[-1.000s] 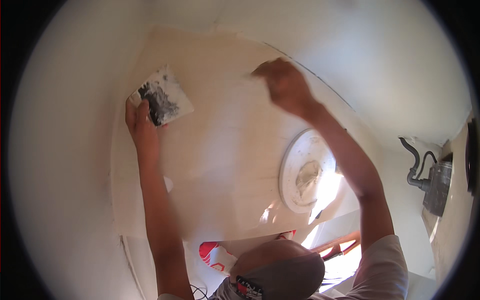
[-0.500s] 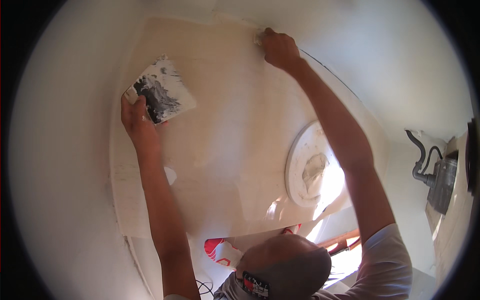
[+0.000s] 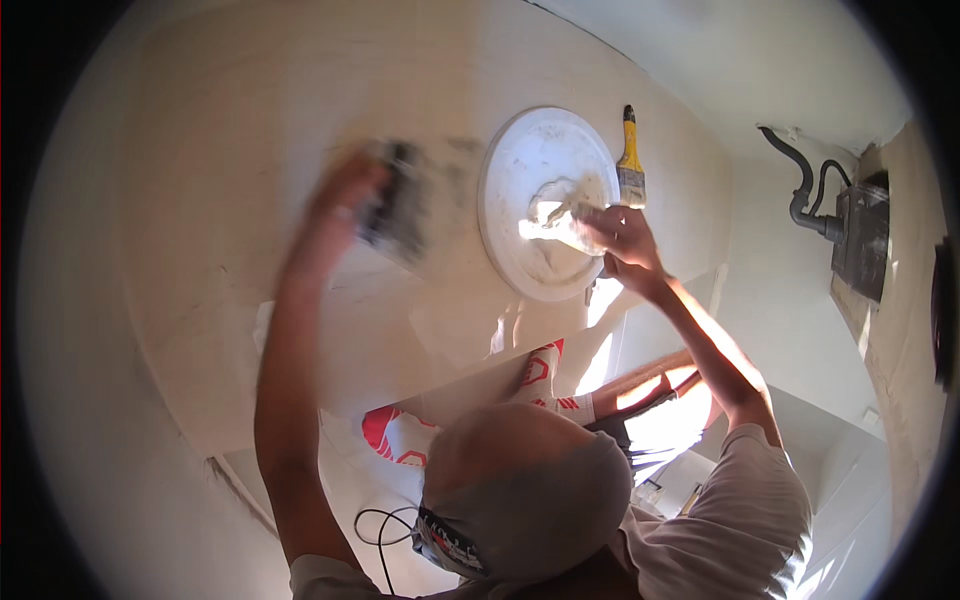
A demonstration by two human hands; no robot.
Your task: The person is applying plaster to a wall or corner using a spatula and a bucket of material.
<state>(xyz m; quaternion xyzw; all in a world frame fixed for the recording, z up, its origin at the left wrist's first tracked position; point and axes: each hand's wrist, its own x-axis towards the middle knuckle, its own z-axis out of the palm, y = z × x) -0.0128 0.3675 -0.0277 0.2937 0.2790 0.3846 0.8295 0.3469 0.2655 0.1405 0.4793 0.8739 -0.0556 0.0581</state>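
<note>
Over a pale surface (image 3: pixel 220 180), the left hand (image 3: pixel 345 192) is gripping a blurred plate (image 3: pixel 402 205), the right hand (image 3: pixel 628 240) a tool (image 3: pixel 584 232) near a disc (image 3: pixel 512 195).

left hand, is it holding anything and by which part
The left hand holds a smeared flat tool by its left edge; exact finger placement is too blurred to tell.

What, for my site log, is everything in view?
Plate: 1, dark-smeared, left of disc
Disc: 1, white, upper centre
Clump: 1, pale, on disc
Paintbrush: 1, yellow handle, right of disc
Surface: 1, beige, beneath disc
Pipes: 2, grey, right
Box: 1, grey, by pipes
Unclear object: 1, black, right edge
Cable: 1, black, lower left
Footwear: 2, red and white, lower centre
Cap: 1, grey, bottom centre
Shirt: 1, pale, bottom
Left hand: 1, blurred, gripping plate
Right hand: 1, over disc, grip unclear
</note>
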